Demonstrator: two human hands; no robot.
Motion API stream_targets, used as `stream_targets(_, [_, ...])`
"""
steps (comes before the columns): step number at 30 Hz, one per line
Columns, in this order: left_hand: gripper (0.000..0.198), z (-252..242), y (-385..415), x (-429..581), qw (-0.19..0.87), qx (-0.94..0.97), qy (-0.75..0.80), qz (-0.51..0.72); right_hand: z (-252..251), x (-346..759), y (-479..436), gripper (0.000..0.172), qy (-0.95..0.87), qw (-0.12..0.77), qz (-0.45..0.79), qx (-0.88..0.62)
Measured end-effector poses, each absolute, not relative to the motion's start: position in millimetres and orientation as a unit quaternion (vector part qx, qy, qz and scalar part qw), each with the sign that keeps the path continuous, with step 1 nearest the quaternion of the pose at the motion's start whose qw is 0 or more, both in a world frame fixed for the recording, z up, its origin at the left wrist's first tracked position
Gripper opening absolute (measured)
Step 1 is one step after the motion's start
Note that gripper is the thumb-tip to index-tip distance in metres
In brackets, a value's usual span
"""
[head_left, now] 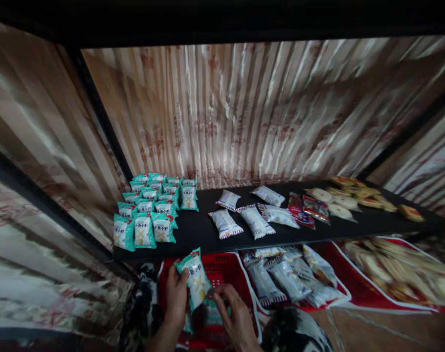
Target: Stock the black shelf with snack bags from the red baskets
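Observation:
My left hand (176, 296) grips a teal and white snack bag (196, 278) by its left side, above a red plastic basket (251, 305). At the bag's lower right edge, the bent fingers of my right hand (233, 310) close on it, somewhat blurred. Beneath both hands, a few more teal snack bags (212, 318) lie in the basket, partly hidden. Rows of the same teal bags (144, 230) stand at the left end of the black shelf (193, 230), their printed fronts facing me.
White snack bags (224, 223), red packets (315, 208), round pale packs (340, 211) and yellow packs (371, 203) lie along the shelf. Right of my basket sit a red basket of white bags (281, 278) and another of pale packs (391, 269). A black post (98, 112) rises at left.

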State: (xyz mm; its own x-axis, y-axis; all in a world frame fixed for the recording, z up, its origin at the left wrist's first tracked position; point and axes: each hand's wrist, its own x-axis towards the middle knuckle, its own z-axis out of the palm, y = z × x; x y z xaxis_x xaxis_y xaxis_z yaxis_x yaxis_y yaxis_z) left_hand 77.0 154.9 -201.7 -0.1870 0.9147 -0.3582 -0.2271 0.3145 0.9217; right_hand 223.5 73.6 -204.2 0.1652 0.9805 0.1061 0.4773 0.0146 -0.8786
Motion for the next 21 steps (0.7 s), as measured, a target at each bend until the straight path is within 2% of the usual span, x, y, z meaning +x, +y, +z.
stream_targets(2, [0.046,-194.9,159.7,79.5,0.589,0.284,0.557,0.512,-198.5,231.9,86.0,0.026,-0.540,0.449,0.261,-0.662])
stream_targets(3, [0.051,-191.0,161.8,80.9,0.601,0.279,0.547,0.511,-196.5,234.8,92.9,0.032,-0.527,0.453,0.257,-0.672])
stream_targets(5, [0.060,-183.0,166.0,83.6,0.623,0.283,0.523,0.509,-192.6,238.0,107.1,0.047,-0.513,0.447,0.287,-0.674])
stream_targets(7, [0.067,-177.0,172.0,86.0,0.637,0.296,0.497,0.509,-187.5,238.3,121.1,0.053,-0.509,0.436,0.346,-0.657])
stream_targets(10, [0.072,-176.1,188.3,89.5,0.636,0.318,0.474,0.520,-177.9,236.0,140.9,0.045,-0.520,0.427,0.414,-0.613])
stream_targets(13, [0.064,-182.4,211.2,94.0,0.588,0.357,0.496,0.530,-171.7,235.0,161.6,0.037,-0.523,0.426,0.427,-0.602])
stream_targets(21, [0.058,-186.7,234.8,114.0,0.406,0.549,0.553,0.478,-175.8,237.9,233.7,0.037,-0.519,0.452,0.293,-0.664])
